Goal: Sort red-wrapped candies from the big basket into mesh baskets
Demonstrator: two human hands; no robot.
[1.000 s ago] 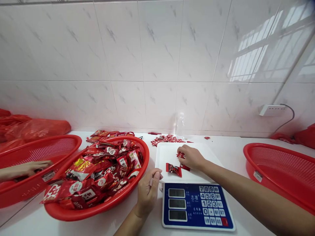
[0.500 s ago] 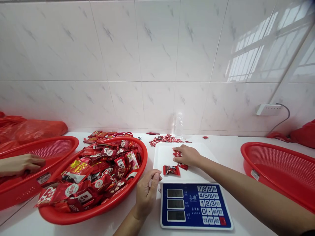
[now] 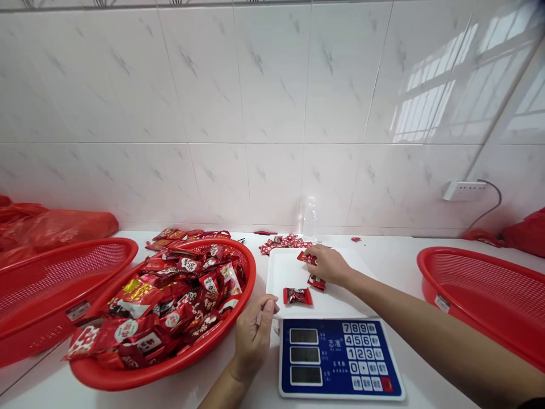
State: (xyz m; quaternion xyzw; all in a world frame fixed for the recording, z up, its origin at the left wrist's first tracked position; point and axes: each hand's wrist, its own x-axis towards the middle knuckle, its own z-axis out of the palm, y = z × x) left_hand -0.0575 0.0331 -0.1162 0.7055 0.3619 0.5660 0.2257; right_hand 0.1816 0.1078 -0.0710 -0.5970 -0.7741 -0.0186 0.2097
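Observation:
Over the white weighing tray (image 3: 281, 264) of a scale, my right hand (image 3: 327, 264) pinches a small red packet (image 3: 307, 258) near the tray's back. Just below that hand lies another red packet (image 3: 317, 282), and a dark red wrapped candy (image 3: 297, 296) rests toward the tray's front left. My left hand (image 3: 256, 335) is at the tray's front left corner, thumb and fingers pressed together; whether anything is between them is hidden. The scale's blue keypad panel (image 3: 336, 358) faces me. Left of it stands a red basket (image 3: 251, 272) heaped with red wrapped packets (image 3: 179, 295).
Another red basket (image 3: 97, 255) is at the far left, near red plastic bags (image 3: 63, 224). A third basket (image 3: 468, 261) stands right. Small red packets (image 3: 289, 242) and a clear bottle (image 3: 310, 218) are behind the tray. A white socket strip (image 3: 464, 190) hangs on the wall.
My right hand has moved slightly back and left with a packet, uncovering the packet below it. Another person's hand has left the far-left basket. My left hand stays put.

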